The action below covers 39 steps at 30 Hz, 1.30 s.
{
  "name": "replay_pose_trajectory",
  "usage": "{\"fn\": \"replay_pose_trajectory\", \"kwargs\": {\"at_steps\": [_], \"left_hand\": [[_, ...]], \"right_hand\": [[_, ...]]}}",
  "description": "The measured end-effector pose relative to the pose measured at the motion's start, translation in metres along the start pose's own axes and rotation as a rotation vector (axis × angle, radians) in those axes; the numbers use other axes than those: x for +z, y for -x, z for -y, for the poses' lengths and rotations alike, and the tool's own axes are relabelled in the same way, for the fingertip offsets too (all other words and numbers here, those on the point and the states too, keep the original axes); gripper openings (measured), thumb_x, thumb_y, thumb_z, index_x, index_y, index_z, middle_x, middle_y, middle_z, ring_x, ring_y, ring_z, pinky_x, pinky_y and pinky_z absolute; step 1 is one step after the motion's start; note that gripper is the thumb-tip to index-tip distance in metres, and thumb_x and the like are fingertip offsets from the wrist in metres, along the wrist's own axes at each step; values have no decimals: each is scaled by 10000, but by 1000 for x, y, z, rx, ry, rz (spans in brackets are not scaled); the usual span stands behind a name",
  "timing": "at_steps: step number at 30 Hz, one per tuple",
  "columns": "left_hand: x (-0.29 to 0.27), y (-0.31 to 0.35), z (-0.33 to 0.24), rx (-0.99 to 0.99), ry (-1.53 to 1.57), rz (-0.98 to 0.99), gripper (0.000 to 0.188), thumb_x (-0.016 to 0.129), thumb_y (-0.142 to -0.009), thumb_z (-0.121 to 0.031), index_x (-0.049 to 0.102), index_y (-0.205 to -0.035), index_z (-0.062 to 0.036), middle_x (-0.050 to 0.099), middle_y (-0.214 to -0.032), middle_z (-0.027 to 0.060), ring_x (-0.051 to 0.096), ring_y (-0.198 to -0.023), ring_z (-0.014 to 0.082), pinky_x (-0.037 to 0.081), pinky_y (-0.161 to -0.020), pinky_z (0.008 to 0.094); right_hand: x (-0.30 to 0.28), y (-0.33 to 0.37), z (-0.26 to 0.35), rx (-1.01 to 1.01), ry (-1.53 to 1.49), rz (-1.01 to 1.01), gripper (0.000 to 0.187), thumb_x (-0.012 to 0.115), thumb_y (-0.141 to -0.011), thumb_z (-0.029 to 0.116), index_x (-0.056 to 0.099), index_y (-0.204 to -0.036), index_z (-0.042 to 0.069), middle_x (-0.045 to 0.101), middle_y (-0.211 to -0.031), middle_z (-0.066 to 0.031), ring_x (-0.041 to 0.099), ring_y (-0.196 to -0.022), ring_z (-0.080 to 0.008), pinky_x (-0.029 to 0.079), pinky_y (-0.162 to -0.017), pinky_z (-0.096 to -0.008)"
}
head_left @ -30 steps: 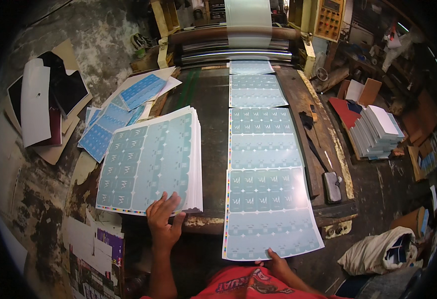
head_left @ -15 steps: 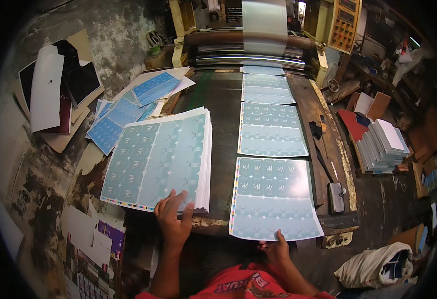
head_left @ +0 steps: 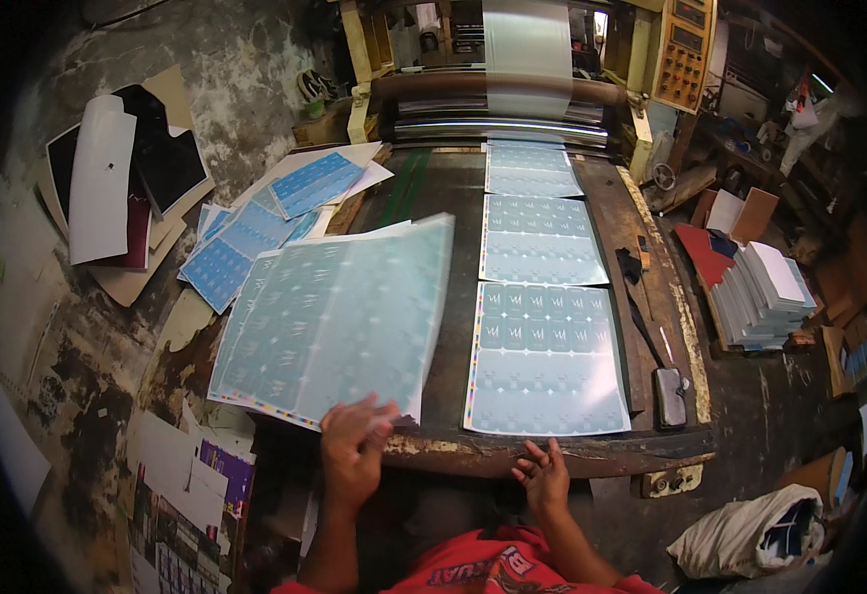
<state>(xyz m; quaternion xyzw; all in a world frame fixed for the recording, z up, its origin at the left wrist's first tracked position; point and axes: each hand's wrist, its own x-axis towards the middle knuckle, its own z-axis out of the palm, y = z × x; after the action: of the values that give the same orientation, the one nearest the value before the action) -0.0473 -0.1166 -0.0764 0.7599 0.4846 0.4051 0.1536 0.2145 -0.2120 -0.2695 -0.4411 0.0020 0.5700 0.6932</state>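
Observation:
At the left of the bench lies a stack of printed sheets (head_left: 228, 337), pale teal with white marks. A motion-blurred printed sheet (head_left: 354, 317) spreads over it, its right edge jutting past the pile. My left hand (head_left: 352, 450) is at this sheet's near edge, its fingers smeared, so its grip is unclear. To the right, a column of similar sheets runs away toward the rollers; the nearest sheet (head_left: 549, 358) lies flat just short of the bench's front edge. Below that sheet's near edge my right hand (head_left: 544, 480) is open, fingers apart, holding nothing.
A roller machine (head_left: 498, 87) with a clear film web stands at the far end, its control panel (head_left: 683, 59) upper right. Loose blue sheets (head_left: 245, 233) lie far left. A dark metal block (head_left: 670, 396) sits on the right rail. Beyond stand a paper stack (head_left: 755, 297) and white sack (head_left: 750, 540).
My right hand has let go of the near sheet. A blurred sheet now covers the left stack, shifted right. The nearest sheet in the column now ends farther back from the bench edge.

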Motion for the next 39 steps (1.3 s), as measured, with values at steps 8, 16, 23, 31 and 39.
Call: {"fn": "replay_pose_trajectory", "kwargs": {"at_steps": [8,16,23,31,39], "left_hand": [[7,12,-35,364,115,597,158,695,-879,-316,763,-999,-238,697,-1169,-62,515,-1305,248,140,-1133,643],[-11,-39,15,133,-316,379,1170,725,-645,-723,338,-1456,27,326,-1541,180,240,-1446,402,157,-1174,543],[-9,-18,10,51,-468,470,1218,730,-640,-731,275,-1497,4,278,-1564,188,175,-1474,375,155,-1178,531],[-2,-17,26,33,-177,285,835,666,-769,-661,569,-1325,-46,491,-1444,151,342,-1405,400,212,-1142,546],[-3,-17,11,84,-237,250,595,591,-900,-536,620,-1279,-78,537,-1406,132,386,-1384,382,216,-1133,545]], "right_hand": [[25,30,49,69,-60,564,711,690,-843,403,412,-1350,-11,611,-1163,-140,605,-1026,-238,496,-894,-388],[-28,8,20,223,67,274,456,617,-913,262,450,-1247,0,609,-989,-140,607,-779,-255,506,-659,-377],[-67,39,-12,343,225,112,386,493,-996,316,475,-1195,-14,617,-853,-157,584,-715,-247,461,-619,-340],[-61,79,-6,332,230,145,438,485,-1005,394,498,-1193,-2,641,-913,-160,589,-761,-219,479,-703,-333],[-48,68,-4,319,138,103,461,453,-1013,421,491,-1202,2,626,-881,-158,603,-782,-251,472,-737,-366]]}}
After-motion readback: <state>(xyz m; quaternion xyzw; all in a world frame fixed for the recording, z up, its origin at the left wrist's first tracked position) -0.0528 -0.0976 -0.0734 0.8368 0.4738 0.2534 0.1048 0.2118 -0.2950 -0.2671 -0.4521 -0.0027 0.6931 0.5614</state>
